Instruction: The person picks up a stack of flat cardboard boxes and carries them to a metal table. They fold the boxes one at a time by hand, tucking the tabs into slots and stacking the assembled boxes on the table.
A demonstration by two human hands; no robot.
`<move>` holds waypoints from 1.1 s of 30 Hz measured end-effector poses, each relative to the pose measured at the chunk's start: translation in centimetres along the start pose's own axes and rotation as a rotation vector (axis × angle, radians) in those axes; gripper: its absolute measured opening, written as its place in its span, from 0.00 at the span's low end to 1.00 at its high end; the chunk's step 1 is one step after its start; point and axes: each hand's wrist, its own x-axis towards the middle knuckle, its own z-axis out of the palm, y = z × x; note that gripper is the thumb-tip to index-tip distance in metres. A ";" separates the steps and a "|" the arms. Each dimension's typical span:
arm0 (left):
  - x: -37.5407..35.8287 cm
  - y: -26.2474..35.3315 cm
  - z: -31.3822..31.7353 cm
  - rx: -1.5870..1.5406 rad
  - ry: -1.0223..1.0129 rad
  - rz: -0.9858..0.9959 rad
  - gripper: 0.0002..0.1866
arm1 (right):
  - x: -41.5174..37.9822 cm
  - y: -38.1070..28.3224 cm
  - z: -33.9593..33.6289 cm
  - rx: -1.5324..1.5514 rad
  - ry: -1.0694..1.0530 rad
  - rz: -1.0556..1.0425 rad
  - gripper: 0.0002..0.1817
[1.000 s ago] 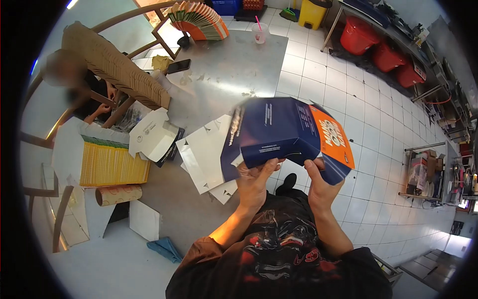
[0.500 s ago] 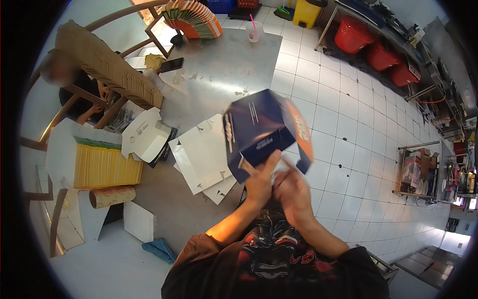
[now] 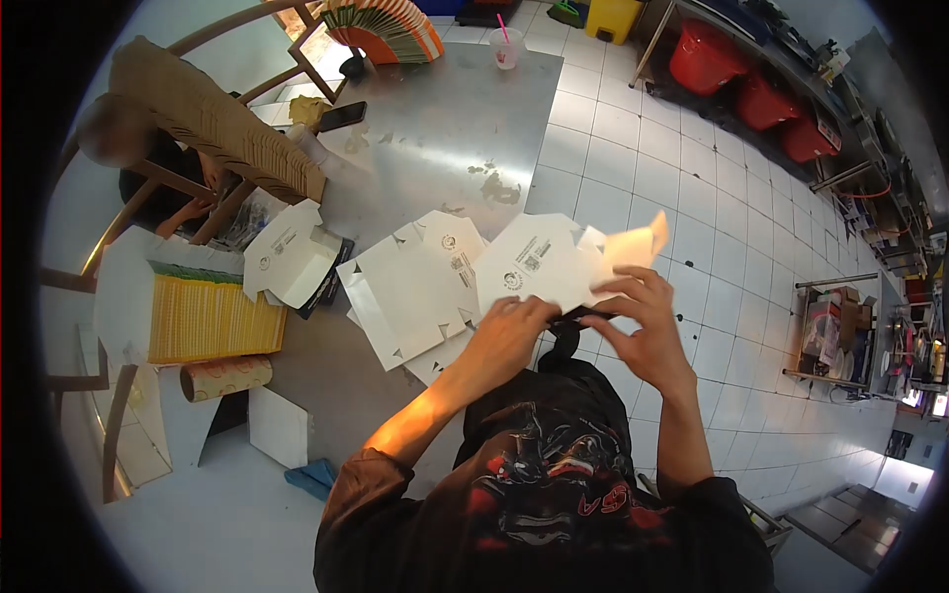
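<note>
An unfolded paper food box (image 3: 539,259) is in front of me at the table's near edge, its white inner side with black print facing up. My left hand (image 3: 514,331) is closed on its near edge, fingers bent over it. My right hand (image 3: 647,321) grips the box at its right part, thumb at the near edge and fingers on the raised side flap. A dark strip of the outer side shows between the hands. To the left, flat white box blanks (image 3: 410,287) lie overlapping, close to the held box. A partly folded box (image 3: 294,259) stands farther left.
The metal table (image 3: 425,128) carries a phone (image 3: 343,116), a plastic cup (image 3: 506,49) and a fan of cartons (image 3: 381,35). Brown cardboard (image 3: 217,119), a yellow stack (image 3: 213,321) and a roll (image 3: 227,378) are at left. A person (image 3: 163,188) sits beyond.
The box has turned over from its dark blue and orange outer side to its white inner side and opened out. My hands have moved apart, the right one outward and up.
</note>
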 end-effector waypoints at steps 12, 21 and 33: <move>-0.6 3.6 -0.7 0.039 0.249 -0.088 0.29 | -2.5 1.1 0.0 0.515 0.372 0.366 0.09; 0.1 2.7 -0.7 0.075 0.281 0.174 0.22 | -2.6 0.1 0.8 0.547 0.295 0.536 0.08; 0.9 0.7 -1.1 0.078 0.208 0.418 0.35 | -2.4 0.8 2.1 1.009 0.082 0.643 0.13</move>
